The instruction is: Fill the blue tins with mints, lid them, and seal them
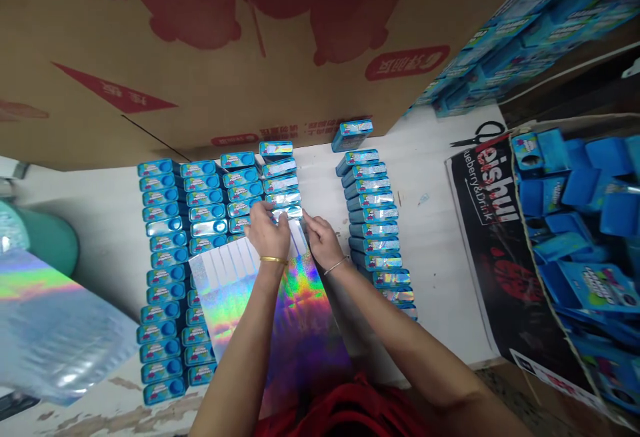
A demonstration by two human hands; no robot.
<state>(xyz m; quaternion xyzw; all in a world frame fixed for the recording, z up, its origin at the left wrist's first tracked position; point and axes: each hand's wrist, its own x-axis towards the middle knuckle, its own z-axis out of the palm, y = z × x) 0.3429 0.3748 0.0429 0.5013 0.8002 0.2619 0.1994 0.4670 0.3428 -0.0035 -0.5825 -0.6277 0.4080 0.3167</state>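
Note:
A small blue tin (295, 212) with a shiny top stands at the front of a short column, between my hands. My left hand (269, 229), below a gold bangle, has its fingers curled over the tin's left end, partly hiding it. My right hand (323, 240) is closed, with its fingertips at the tin's right end; whether they pinch a label there is too small to tell. Under my wrists lies a holographic sticker sheet (310, 317) with white strips along its far edge. Neighbouring blue tins (163, 242) stand in columns to the left, some partly beneath the sheet.
Another column of tins (373, 214) stands right of my hands, with a lone tin (353, 134) behind it. A large cardboard box (300, 97) borders the back. At right are scissors (477, 136) and a black carton (480, 237) of blue tins. A turquoise container (53, 244) and holographic film (60, 330) are left.

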